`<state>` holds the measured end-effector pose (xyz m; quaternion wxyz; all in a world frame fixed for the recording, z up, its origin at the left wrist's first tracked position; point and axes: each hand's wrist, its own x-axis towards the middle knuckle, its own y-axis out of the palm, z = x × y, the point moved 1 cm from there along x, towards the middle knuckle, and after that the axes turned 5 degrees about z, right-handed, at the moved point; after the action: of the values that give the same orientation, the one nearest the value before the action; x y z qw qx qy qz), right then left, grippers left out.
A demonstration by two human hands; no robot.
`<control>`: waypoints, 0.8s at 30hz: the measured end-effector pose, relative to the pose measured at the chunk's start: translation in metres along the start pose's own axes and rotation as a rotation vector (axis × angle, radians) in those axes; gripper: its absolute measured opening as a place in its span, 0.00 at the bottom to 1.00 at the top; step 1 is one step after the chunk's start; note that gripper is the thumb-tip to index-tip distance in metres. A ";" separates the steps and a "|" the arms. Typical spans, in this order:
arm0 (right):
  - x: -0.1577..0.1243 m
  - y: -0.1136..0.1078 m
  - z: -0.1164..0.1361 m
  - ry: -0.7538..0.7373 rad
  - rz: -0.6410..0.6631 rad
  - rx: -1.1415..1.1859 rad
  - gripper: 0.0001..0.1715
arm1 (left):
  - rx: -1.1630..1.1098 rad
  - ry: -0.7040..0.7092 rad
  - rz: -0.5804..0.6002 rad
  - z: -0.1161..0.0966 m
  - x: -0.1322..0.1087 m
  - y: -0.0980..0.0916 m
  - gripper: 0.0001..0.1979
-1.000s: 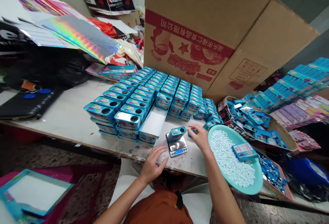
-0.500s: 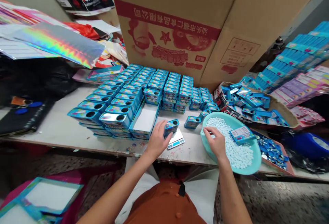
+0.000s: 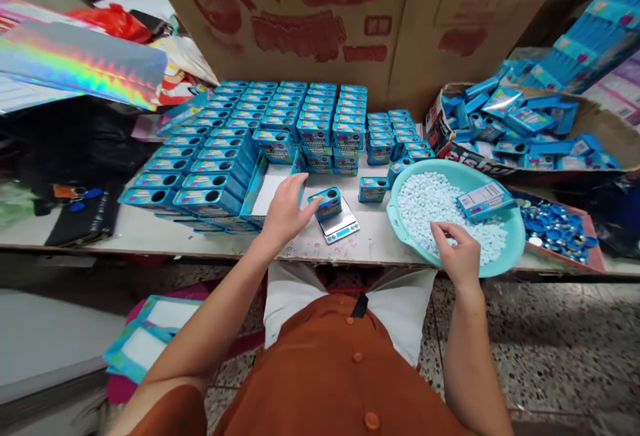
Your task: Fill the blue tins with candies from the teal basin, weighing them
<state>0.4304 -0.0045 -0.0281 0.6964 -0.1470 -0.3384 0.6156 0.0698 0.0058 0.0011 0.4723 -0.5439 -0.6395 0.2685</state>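
Observation:
A small blue tin [image 3: 327,204] with a dark round hole in its top stands on a pocket scale [image 3: 342,228]. My left hand [image 3: 286,215] is just left of that tin, fingers spread, its thumb tip by the tin's edge; I cannot tell whether they touch. My right hand [image 3: 459,253] is over the front of a turquoise basin [image 3: 400,224], its fingertips pinched together above small white candies [image 3: 425,203]. Whatever lies between those fingertips is hidden. A blue box [image 3: 485,201] rests tilted on the candies. Another blue tin [image 3: 373,189] stands between scale and basin.
Stacked rows of blue tins [image 3: 213,176] fill the table's left and back, around a tray [image 3: 265,193]. A large cardboard carton [image 3: 320,36] stands behind. At right are an open carton [image 3: 530,169] of blue packs and a pink tray [image 3: 593,239] of shiny blue pieces.
My left hand has let go of the tin on the scale and drawn back leftward. My right hand has shifted from the basin's left edge to over the candies. The view has tilted down.

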 end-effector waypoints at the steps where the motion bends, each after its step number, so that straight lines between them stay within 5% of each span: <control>1: 0.000 0.000 -0.001 -0.005 0.009 0.007 0.14 | 0.010 -0.005 0.024 0.001 -0.003 0.000 0.26; 10: -0.004 0.002 0.003 -0.011 0.069 0.008 0.16 | 0.112 -0.044 0.246 0.009 0.005 0.020 0.35; 15: -0.006 0.001 0.001 -0.041 0.091 -0.007 0.15 | 0.118 -0.019 0.344 0.003 0.024 0.031 0.24; 18: -0.007 0.003 -0.003 -0.056 0.086 -0.025 0.14 | 0.125 0.064 0.314 -0.004 0.033 0.010 0.19; 24: -0.008 0.007 -0.010 -0.063 0.092 -0.087 0.13 | 0.150 0.138 0.169 -0.004 0.053 -0.081 0.24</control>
<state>0.4316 -0.0084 -0.0423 0.6495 -0.1732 -0.3795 0.6358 0.0393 0.0341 0.0885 0.5304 -0.5761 -0.5354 0.3163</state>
